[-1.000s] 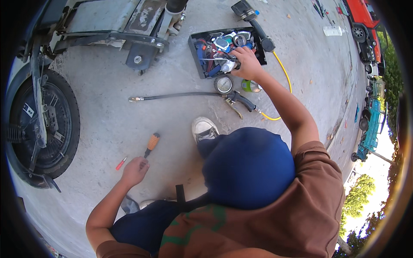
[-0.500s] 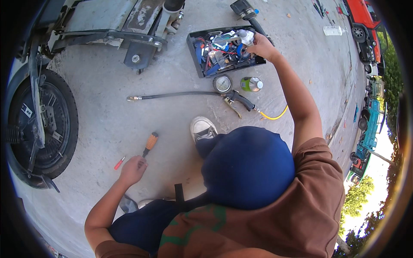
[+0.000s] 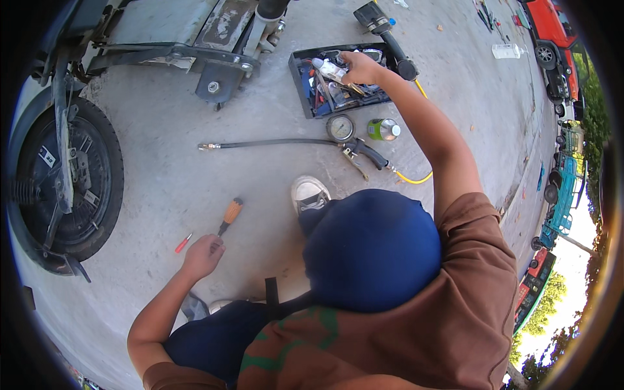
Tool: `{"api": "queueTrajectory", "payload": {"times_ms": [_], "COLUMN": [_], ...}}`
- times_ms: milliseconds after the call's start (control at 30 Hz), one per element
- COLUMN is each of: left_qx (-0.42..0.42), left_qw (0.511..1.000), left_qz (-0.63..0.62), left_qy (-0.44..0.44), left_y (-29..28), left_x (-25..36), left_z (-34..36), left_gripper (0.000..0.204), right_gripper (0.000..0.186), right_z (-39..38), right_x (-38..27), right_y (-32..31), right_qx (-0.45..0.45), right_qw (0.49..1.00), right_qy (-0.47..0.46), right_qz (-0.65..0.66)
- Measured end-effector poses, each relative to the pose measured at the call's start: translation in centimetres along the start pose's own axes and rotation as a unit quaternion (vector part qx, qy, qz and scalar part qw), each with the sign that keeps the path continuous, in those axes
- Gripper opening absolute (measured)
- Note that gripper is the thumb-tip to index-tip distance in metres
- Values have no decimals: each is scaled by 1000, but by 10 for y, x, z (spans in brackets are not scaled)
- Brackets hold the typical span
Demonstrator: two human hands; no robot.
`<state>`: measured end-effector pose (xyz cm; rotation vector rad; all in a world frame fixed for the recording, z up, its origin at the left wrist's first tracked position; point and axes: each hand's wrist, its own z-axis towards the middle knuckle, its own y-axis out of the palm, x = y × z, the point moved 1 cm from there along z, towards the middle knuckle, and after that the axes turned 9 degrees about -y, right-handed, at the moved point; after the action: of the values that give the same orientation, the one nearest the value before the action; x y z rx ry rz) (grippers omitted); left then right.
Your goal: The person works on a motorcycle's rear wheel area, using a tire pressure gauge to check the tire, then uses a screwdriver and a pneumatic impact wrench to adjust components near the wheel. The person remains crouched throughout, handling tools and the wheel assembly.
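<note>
My left hand [image 3: 203, 256], low over the concrete, is closed around the shaft end of a screwdriver [image 3: 233, 210] with a ribbed orange-brown handle pointing away from me. Beside it on the ground lies a small red-handled screwdriver [image 3: 184, 243]. My right hand [image 3: 361, 69] reaches over a black open toolbox [image 3: 301, 91] filled with a jumble of tools and small parts. Its fingers are closed on a whitish, tube-like thing [image 3: 330, 69], whose exact kind I cannot make out. My hand and forearm hide part of the box's right side.
A tyre inflator gauge [image 3: 340, 128] with a black hose [image 3: 273, 142] and a green can [image 3: 383, 129] lie before the box. A cordless power tool [image 3: 379, 26] lies behind it. At left stands a vehicle's wheel [image 3: 97, 188] and frame [image 3: 162, 53]; my shoe [image 3: 308, 193] is nearby.
My right hand has moved left across the toolbox, carrying the whitish thing from the right side toward the middle. My left hand keeps its hold, and the view has shifted slightly.
</note>
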<state>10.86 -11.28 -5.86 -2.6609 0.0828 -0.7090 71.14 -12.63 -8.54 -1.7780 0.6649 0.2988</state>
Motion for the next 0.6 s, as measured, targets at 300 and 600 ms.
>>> {"api": "queueTrajectory", "payload": {"times_ms": [300, 600], "left_qx": [-8, 2], "left_qw": [1000, 1000], "left_qz": [-2, 12], "left_qy": [9, -6], "left_y": [1, 3], "left_x": [-1, -6], "left_z": [2, -5], "left_gripper": [19, 21], "right_gripper": [24, 22], "right_z": [-94, -60], "right_x": [-33, -27], "right_y": [18, -19], "right_qx": [101, 141], "right_qw": [966, 969], "right_qy": [-206, -144], "right_qz": [-116, -141]}}
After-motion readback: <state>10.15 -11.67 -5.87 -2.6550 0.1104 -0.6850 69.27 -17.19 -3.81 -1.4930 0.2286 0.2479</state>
